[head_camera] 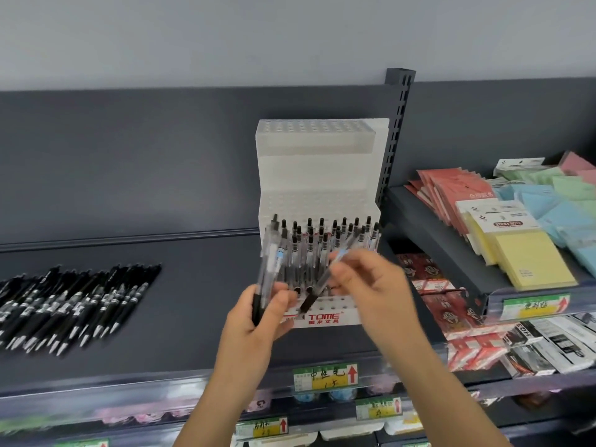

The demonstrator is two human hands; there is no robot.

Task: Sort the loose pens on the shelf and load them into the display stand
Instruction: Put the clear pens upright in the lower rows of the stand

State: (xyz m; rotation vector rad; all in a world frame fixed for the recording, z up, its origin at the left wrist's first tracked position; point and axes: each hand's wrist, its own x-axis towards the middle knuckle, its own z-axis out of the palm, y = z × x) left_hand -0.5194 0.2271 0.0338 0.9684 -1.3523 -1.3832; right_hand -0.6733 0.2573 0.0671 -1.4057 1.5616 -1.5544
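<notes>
Hands first: left hand [258, 314] curls round a bundle of clear pens [270, 261], held upright with clickers up. Right hand [371, 285] pinches a single pen [322, 280] between thumb and fingertips, tilted, dark grip end low and just over the front holes.

Step in hand, by my read: loading, one pen at a time out of the bundle. Next move calls for righting that pen and lining its tip with a free hole in the front rows.

Display stand [306, 175] sits at 12 o'clock from the hands. Its lower tier is partly filled with standing pens [322, 232], its upper tier bare.

Loose pens [74, 301] lie in a flat row at 9 o'clock, well apart, on the dark shelf [200, 285].

Sticky notes [529, 256] sit at 3 o'clock on a neighbouring shelf, a price label [325, 377] is at 6 o'clock, and a pale wall shows at 12 o'clock.
</notes>
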